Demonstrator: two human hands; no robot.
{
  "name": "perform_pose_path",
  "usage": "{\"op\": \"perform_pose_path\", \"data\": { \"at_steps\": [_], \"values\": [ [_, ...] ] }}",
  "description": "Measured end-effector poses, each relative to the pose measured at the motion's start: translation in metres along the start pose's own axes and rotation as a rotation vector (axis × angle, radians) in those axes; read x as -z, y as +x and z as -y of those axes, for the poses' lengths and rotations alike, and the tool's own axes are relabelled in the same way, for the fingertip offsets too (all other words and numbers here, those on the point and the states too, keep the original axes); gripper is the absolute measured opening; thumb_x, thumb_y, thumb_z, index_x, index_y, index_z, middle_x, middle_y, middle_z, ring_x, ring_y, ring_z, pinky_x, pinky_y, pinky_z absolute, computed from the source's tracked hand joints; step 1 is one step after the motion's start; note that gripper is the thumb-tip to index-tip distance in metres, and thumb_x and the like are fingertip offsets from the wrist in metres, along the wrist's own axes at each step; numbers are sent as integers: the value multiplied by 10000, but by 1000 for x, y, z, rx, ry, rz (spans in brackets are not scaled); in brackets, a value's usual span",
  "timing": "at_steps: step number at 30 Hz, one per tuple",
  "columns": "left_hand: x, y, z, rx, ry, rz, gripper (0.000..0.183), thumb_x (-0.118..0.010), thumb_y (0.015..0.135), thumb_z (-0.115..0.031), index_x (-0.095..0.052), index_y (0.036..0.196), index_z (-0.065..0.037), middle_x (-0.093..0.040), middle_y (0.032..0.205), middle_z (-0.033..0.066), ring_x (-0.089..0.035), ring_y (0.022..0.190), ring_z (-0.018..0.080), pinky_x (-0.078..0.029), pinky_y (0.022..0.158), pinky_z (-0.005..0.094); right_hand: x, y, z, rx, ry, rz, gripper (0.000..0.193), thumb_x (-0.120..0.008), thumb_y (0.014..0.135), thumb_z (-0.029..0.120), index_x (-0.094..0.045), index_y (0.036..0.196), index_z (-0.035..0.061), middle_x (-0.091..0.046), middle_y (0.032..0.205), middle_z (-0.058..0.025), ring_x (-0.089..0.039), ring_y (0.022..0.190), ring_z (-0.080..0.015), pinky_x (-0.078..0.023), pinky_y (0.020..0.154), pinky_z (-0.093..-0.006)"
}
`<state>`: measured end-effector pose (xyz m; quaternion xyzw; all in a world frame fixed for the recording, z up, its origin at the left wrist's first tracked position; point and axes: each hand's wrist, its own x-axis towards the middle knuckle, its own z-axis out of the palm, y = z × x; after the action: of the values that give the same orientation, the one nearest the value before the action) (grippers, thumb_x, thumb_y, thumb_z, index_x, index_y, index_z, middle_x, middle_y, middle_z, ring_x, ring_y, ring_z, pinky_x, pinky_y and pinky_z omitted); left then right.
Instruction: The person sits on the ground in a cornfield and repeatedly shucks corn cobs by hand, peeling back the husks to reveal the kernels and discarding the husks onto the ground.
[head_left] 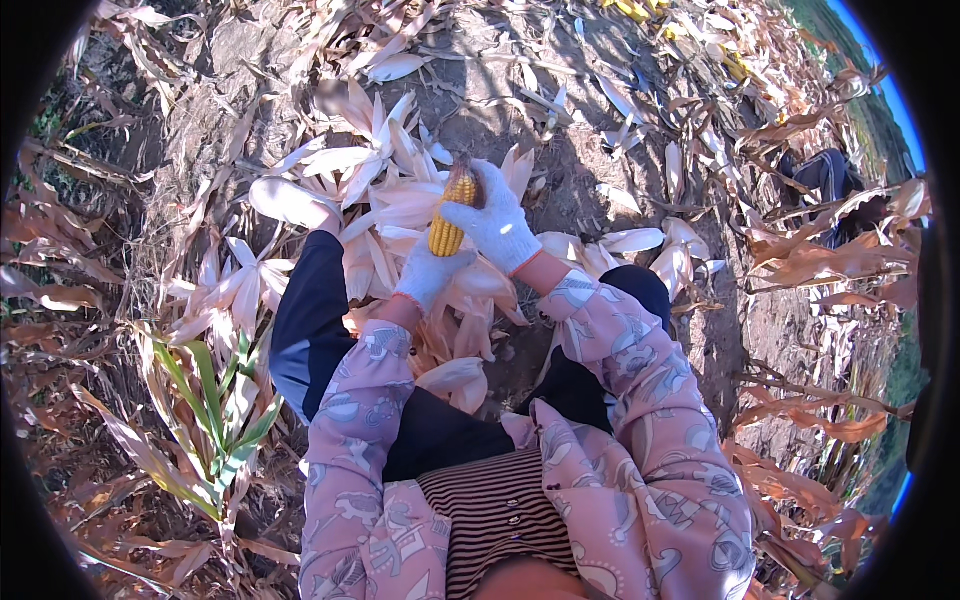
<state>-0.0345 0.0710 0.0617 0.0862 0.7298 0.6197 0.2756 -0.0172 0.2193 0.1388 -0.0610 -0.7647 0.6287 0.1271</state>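
Observation:
A husked yellow ear of corn [447, 232] stands tilted in front of me, its darker silk-tipped end pointing away. My right hand [493, 218], in a white knit glove with an orange cuff edge, is closed round its right side, thumb across the kernels. My left hand [433, 273], gloved alike, is closed at the lower end of the ear; some of its fingers are hidden. Pale dry husks [390, 215] are spread beneath and around both hands, between my legs.
Dry husks and leaves litter the brown soil [480, 90]. A green-leaved stalk [215, 430] stands at the left. Yellow ears [635, 10] lie at the far top. Dry stalks with brown leaves [840, 260] and a dark object [825, 172] are at the right.

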Motion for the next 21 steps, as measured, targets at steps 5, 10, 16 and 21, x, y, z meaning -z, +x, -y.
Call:
{"op": "perform_pose_path", "data": {
  "at_steps": [5, 10, 16, 21],
  "values": [
    [-6, -13, -24, 108, 68, 18, 466, -760, 777, -218, -595, 1157, -7, -649, 1067, 67, -616, 976, 148, -493, 832, 290, 1, -1, 6, -52, 228, -100, 700, -749, 761, 170, -361, 1304, -40, -547, 1146, -161, -585, 1026, -213, -491, 900, -340],
    [-6, -2, 6, 48, 314, 5, 422, -686, 817, -261, -597, 1138, -2, -659, 1077, 141, -635, 1008, 259, -500, 837, 355, -24, -20, -9, -325, -65, -50, 856, -805, 694, 290, -336, 1341, -18, -578, 1153, -134, -601, 1022, -194, -513, 859, -326],
    [-8, -8, -30, -172, 736, -24, 315, -599, 848, -242, -598, 1053, -4, -661, 985, 178, -646, 913, 340, -510, 800, 431, -16, 0, -20, -144, 12, -30, 721, -776, 711, 156, -367, 1281, -13, -592, 1044, -105, -615, 950, -196, -534, 807, -331],
    [-9, -9, -22, -300, 1012, 7, 266, -593, 833, -261, -636, 992, -52, -676, 918, 144, -665, 827, 323, -525, 701, 462, -5, 13, -10, -154, -211, 196, 789, -752, 732, 247, -312, 1322, -39, -580, 1120, -162, -610, 1005, -231, -517, 848, -326]
  ]
}}
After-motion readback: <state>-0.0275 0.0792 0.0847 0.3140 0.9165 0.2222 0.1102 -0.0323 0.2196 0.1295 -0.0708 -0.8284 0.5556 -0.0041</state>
